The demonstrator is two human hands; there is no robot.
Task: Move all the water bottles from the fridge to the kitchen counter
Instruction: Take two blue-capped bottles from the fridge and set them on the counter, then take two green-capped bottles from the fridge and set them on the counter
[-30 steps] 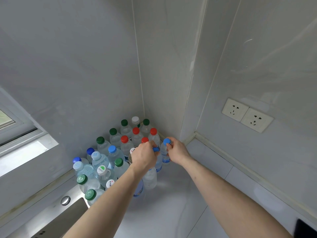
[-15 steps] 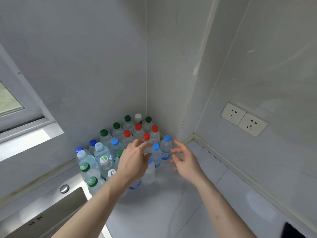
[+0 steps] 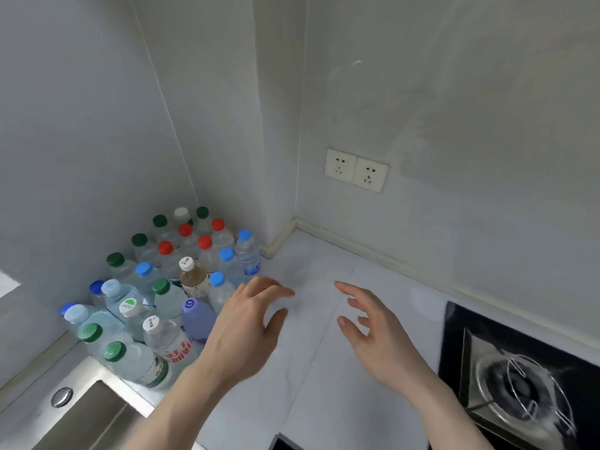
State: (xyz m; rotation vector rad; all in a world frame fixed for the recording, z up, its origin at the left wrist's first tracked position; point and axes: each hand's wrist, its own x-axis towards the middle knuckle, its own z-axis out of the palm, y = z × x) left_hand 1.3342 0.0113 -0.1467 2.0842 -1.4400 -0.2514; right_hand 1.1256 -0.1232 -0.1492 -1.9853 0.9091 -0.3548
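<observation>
We see many water bottles [image 3: 168, 287] standing close together in the far left corner of the table [image 3: 324, 368], against the two walls that meet there. Their caps are green, red, blue and white; one bottle [image 3: 194, 278] in the middle of the group holds a brownish drink under a white cap, and a purple bottle [image 3: 198, 315] stands at the near edge of the group. The bottle with the blue cap [image 3: 247, 251] at the right end of the group stands just beside the wall. Our left hand [image 3: 246, 323] hovers just beside the near right side of the group, the fingers spread and relaxed, holding nothing. Our right hand [image 3: 373, 332] hovers over the bare middle of the table, also released, with the fingers loosely curved and nothing in them; it is apart from the bottles. Both hands are somewhat blurred. At the left near edge a steel sink [image 3: 81, 414] is set into the table, touching the nearest bottles. At the right near side we see a black hob [image 3: 526, 384] with a gas burner. On the right wall there is a double socket [image 3: 356, 169].
</observation>
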